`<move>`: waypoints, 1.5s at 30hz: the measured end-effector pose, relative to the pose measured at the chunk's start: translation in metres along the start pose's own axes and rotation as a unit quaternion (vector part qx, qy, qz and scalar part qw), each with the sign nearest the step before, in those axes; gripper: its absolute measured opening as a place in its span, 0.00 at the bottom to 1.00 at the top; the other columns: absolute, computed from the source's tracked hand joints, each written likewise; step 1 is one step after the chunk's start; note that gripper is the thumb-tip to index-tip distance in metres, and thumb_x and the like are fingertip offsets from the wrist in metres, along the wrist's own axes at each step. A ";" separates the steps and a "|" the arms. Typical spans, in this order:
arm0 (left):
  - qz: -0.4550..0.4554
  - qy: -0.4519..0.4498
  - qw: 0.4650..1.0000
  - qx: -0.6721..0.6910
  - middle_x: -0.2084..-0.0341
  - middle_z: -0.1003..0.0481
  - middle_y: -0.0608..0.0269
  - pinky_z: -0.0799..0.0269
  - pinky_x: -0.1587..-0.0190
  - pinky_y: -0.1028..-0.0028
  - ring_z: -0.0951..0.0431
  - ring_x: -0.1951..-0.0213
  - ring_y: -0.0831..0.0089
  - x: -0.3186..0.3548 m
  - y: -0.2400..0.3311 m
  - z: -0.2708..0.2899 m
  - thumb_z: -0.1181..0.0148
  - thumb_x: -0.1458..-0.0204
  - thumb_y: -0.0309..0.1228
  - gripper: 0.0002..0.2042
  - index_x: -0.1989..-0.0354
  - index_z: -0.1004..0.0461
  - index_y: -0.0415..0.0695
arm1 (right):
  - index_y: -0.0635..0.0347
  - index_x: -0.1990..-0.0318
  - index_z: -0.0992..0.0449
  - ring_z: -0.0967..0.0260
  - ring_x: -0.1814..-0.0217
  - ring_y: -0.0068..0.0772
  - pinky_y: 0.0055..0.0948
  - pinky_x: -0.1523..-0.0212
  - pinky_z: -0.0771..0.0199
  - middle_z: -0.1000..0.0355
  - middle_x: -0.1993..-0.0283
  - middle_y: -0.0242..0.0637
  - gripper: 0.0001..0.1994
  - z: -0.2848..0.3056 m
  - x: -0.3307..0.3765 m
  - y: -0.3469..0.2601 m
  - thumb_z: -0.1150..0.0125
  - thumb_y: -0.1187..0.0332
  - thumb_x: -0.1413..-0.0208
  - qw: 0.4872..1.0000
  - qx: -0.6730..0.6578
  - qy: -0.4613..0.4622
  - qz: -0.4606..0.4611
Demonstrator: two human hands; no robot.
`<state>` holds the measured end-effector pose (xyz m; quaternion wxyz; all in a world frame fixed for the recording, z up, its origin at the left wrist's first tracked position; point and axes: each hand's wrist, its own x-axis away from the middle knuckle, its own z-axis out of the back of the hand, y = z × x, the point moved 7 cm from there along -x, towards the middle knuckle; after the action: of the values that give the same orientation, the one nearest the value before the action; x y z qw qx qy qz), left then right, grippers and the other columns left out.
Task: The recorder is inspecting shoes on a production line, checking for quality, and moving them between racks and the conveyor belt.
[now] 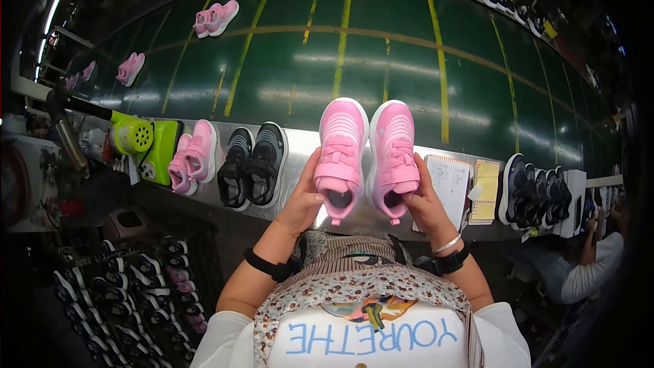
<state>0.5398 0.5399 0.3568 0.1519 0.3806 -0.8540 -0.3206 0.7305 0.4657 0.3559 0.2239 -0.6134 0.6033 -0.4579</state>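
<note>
A pair of pink sneakers with white soles is held up in front of me, toes pointing away, side by side with a narrow gap. My left hand [304, 199] grips the left pink sneaker [340, 157] at its outer side, thumb near the heel opening. Around the outer heel side of the right pink sneaker [394, 157] my right hand [426, 199] is closed, its thumb by the opening. Both shoes are above the metal ledge [300, 143]. Left of them on the ledge stand a black sneaker pair [264, 167] and another pink pair [199, 153].
Beyond the ledge runs a green conveyor belt [381, 82] with yellow lines and pink sneakers [216, 19]. A bright green device [163, 150] stands left. Right lie a notebook [447, 180], a yellow pad [485, 191] and black sneakers [521, 191]. Another person [593, 266] sits at right; shoe racks [129, 293] stand lower left.
</note>
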 end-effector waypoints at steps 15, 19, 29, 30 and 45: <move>0.101 0.004 0.974 0.202 0.43 0.45 0.59 0.47 0.41 0.64 0.43 0.42 0.66 0.002 -0.030 -0.002 0.55 0.46 0.42 0.28 0.39 0.55 0.46 | 0.60 0.43 0.45 0.37 0.48 0.31 0.32 0.48 0.35 0.38 0.47 0.39 0.23 -0.011 0.003 0.019 0.57 0.57 0.41 0.984 -0.140 -0.080 -0.076; 0.104 -0.012 0.974 0.200 0.44 0.44 0.59 0.44 0.42 0.64 0.41 0.43 0.66 0.006 -0.027 -0.005 0.55 0.46 0.43 0.28 0.39 0.54 0.47 | 0.60 0.44 0.43 0.35 0.51 0.32 0.32 0.50 0.32 0.36 0.49 0.39 0.22 -0.006 0.009 0.021 0.54 0.58 0.43 0.983 -0.144 -0.071 -0.091; 0.165 0.010 0.965 0.201 0.46 0.41 0.57 0.35 0.48 0.64 0.35 0.48 0.65 0.021 -0.037 0.004 0.56 0.46 0.44 0.26 0.41 0.50 0.50 | 0.50 0.46 0.44 0.37 0.50 0.34 0.36 0.51 0.32 0.39 0.48 0.34 0.16 -0.004 0.028 0.015 0.64 0.64 0.41 0.987 0.102 -0.110 -0.059; 0.163 0.013 0.973 0.164 0.47 0.40 0.55 0.34 0.48 0.63 0.35 0.48 0.64 0.019 -0.034 0.004 0.57 0.46 0.45 0.26 0.41 0.50 0.48 | 0.50 0.46 0.43 0.38 0.50 0.34 0.36 0.50 0.33 0.39 0.49 0.34 0.16 -0.008 0.029 0.013 0.64 0.64 0.42 0.984 0.122 -0.117 -0.050; 0.195 0.172 0.963 0.064 0.53 0.33 0.58 0.34 0.51 0.70 0.31 0.53 0.69 0.015 -0.057 0.055 0.60 0.43 0.46 0.24 0.45 0.44 0.42 | 0.55 0.50 0.37 0.33 0.58 0.26 0.29 0.55 0.30 0.32 0.58 0.32 0.15 0.029 0.009 0.060 0.51 0.63 0.45 0.956 -0.225 0.048 -0.181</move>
<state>0.5337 0.5230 0.2780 0.3317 0.2653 -0.8912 -0.1590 0.7211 0.4385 0.2946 -0.0356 -0.7244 0.5792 -0.3722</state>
